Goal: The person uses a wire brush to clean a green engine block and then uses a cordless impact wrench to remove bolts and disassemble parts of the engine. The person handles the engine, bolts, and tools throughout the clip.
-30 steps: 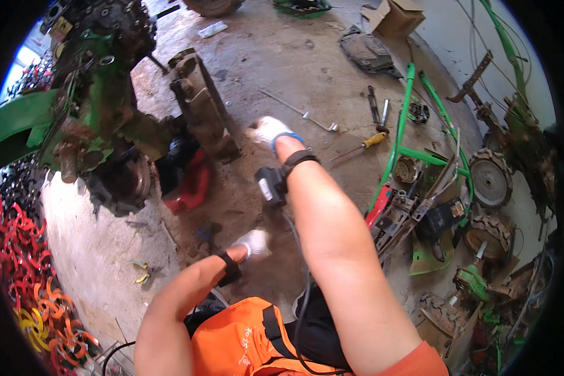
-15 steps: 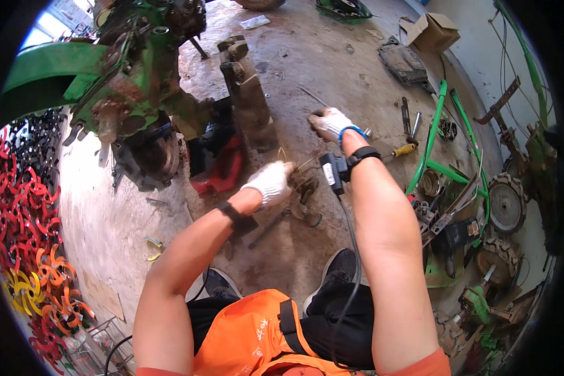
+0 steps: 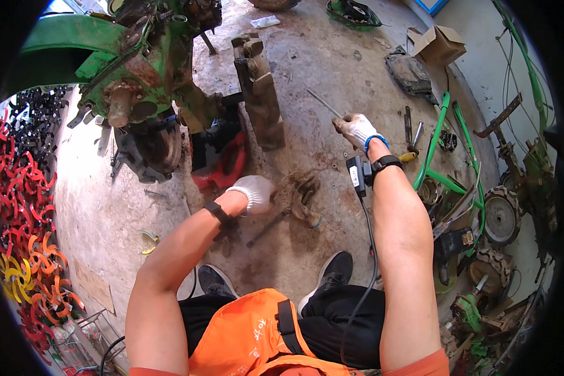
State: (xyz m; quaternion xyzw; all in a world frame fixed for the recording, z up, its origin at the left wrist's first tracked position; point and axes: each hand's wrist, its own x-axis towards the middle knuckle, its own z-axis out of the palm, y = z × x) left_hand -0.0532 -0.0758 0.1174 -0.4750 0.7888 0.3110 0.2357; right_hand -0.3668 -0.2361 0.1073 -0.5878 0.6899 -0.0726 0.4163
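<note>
My right hand [image 3: 357, 131], in a white knit glove with a blue cuff, is closed on a thin metal rod [image 3: 323, 102]. The rod's bare end points up and left over the floor; its other end is hidden in the glove. My left hand [image 3: 255, 193], also gloved, is curled with its fingers mostly out of sight, so what it holds does not show. It is between a red machine part [image 3: 232, 164] and a dirty, curved metal piece [image 3: 304, 197] on the concrete. Below that piece lies a dark bar [image 3: 269, 229].
A green machine [image 3: 131, 94] stands at the upper left, with an upright rusty block [image 3: 260, 100] beside it. Pliers [image 3: 149, 240] lie left of my feet. On the right are a yellow-handled tool [image 3: 408, 156], a green tube frame [image 3: 433, 141] and wheels [image 3: 501, 215]. Coloured curved blades [image 3: 28, 207] line the left.
My right hand has moved right, carrying the rod. My left hand has drawn left and down, away from the dirty metal piece. The whole view has shifted slightly.
</note>
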